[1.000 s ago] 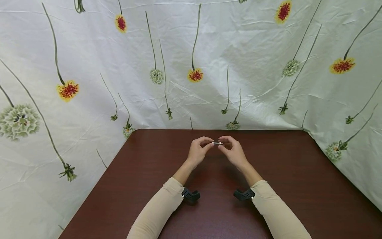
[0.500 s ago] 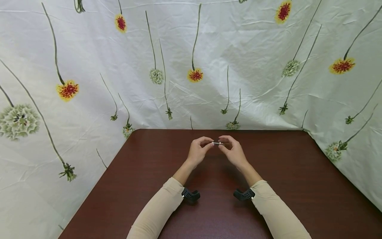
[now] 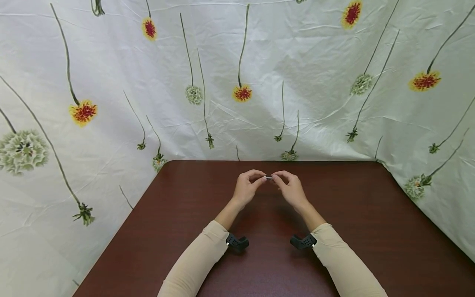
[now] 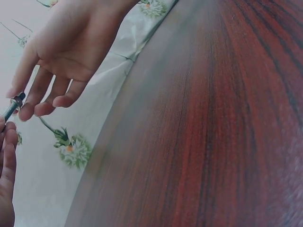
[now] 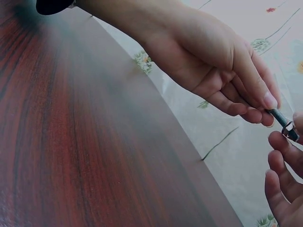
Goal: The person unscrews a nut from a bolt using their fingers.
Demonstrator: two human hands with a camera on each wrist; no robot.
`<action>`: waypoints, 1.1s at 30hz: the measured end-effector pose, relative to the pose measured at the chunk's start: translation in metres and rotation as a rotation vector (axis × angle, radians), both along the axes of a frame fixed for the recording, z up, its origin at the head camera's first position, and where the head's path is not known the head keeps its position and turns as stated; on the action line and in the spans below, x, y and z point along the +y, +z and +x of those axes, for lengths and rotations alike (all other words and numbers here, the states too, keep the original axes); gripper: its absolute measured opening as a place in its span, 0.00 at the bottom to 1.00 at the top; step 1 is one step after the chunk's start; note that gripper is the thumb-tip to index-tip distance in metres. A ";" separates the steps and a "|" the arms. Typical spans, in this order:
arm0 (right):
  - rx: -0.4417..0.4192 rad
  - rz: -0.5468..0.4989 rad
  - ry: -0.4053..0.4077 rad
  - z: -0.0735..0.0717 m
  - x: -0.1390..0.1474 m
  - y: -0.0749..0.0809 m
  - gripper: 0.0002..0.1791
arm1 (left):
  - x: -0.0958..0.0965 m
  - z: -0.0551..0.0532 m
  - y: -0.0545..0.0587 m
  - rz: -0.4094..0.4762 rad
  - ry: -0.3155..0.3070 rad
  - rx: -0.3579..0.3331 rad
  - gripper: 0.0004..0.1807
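A small threaded metal bolt (image 5: pixel 279 116) is held between both hands above the far part of the table, with a nut (image 5: pixel 289 127) on it close to one end. My left hand (image 3: pixel 245 188) pinches the nut end with thumb and index finger. At the opposite end, the thumb and index finger of my right hand (image 3: pixel 293 190) pinch the bolt and cover its tip. The other fingers of both hands are loosely bent. In the left wrist view the bolt (image 4: pixel 9 111) slants at the left edge, partly hidden by fingertips.
Below the hands lies a dark red-brown wooden table (image 3: pixel 178 231). A pale cloth (image 3: pixel 319 49) printed with flowers hangs behind it and along its sides. Black bands (image 3: pixel 237 243) sit on both wrists over light sleeves.
My right thumb and index finger have closed onto the right end of the bolt, which showed between them before. The left hand stays in place.
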State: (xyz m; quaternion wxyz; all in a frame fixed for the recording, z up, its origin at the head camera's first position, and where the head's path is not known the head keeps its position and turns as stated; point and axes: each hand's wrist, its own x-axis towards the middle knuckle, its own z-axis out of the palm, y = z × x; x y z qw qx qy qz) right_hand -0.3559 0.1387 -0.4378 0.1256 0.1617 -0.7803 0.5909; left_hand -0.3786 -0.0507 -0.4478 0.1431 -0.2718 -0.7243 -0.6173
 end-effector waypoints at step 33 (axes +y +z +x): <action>0.027 0.015 0.021 0.001 -0.001 -0.002 0.16 | -0.004 0.026 0.028 -0.004 -0.030 -0.005 0.07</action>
